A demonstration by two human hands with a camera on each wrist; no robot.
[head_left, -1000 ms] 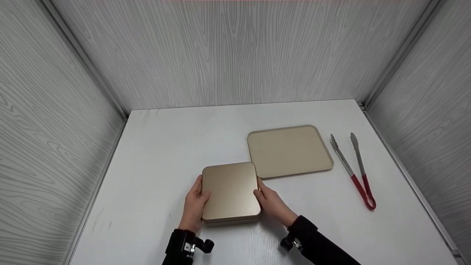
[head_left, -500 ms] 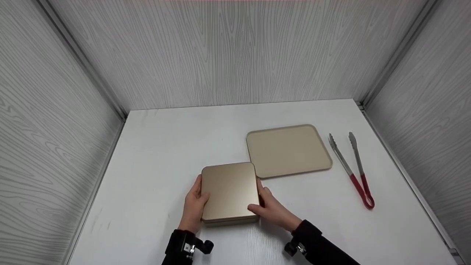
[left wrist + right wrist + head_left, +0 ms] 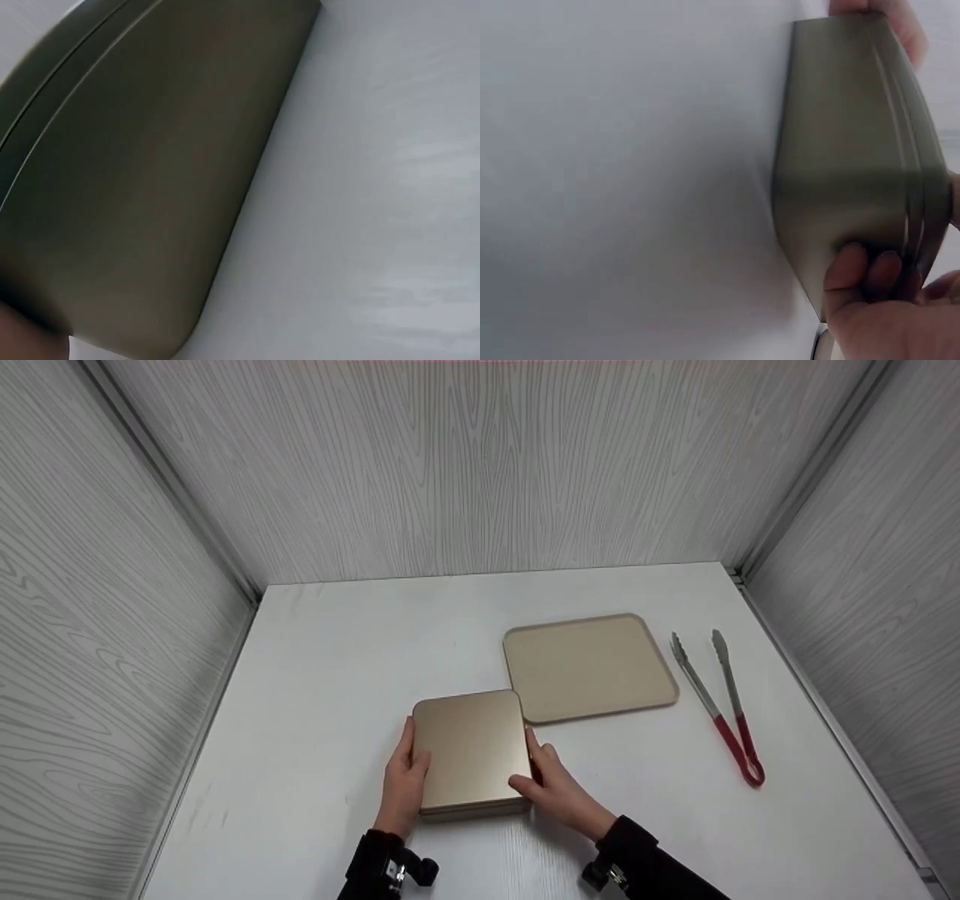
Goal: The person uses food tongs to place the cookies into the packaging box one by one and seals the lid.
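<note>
A square gold tin box [image 3: 471, 750] with rounded corners and a closed lid sits on the white table, between both hands. My left hand [image 3: 403, 784] holds its left side, thumb along the lid's edge. On the right side, my right hand [image 3: 556, 791] grips the box near the front corner, its thumb over the lid and its fingers on the wall. Seen from the right wrist, several curled fingertips [image 3: 847, 266] press the tin's side just below the lid seam [image 3: 900, 112]. The left wrist view is mostly filled by the tin's side wall [image 3: 150, 187]. What the tin contains is hidden.
Behind the tin and to its right lies a flat beige tray [image 3: 589, 667], its near-left corner close to the tin. Farther right rest metal tongs [image 3: 720, 712] with red handles, spread apart. Grey wood-grain panels [image 3: 480, 472] wall the table at the back and sides.
My right hand has slid toward the tin's front corner, and its thumb has moved from the lid's edge onto the top. My left hand has shifted slightly right. The tin has hardly moved.
</note>
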